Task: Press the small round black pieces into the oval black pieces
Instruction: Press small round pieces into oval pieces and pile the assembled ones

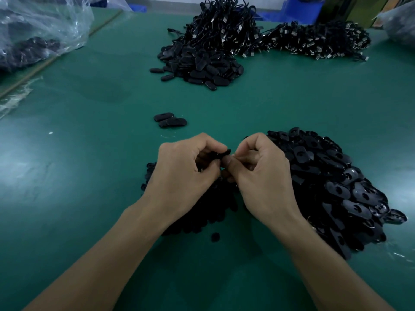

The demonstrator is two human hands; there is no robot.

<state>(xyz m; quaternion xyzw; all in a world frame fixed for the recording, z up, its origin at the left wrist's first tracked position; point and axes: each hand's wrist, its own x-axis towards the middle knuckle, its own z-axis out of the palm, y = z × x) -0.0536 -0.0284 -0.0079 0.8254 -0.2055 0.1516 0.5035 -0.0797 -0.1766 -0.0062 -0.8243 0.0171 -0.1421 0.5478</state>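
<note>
a small round piece lies loose on the green mat, nearest. just beyond, the left hand and right hand are both curled, pinching one oval piece between them. it looks light, stiff and glossy (probably slippery), best gripped by its rim. to the right is a pile of holed ovals; farther off, three ovals, then another heap.

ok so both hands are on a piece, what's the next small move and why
Probably a firm fingertip squeeze to finish the press-in. The left hand and right hand both pinch one black piece between them, raised over the pile; whether it is seated is hidden. Setting it by the loose ovals ahead would come after.
</note>
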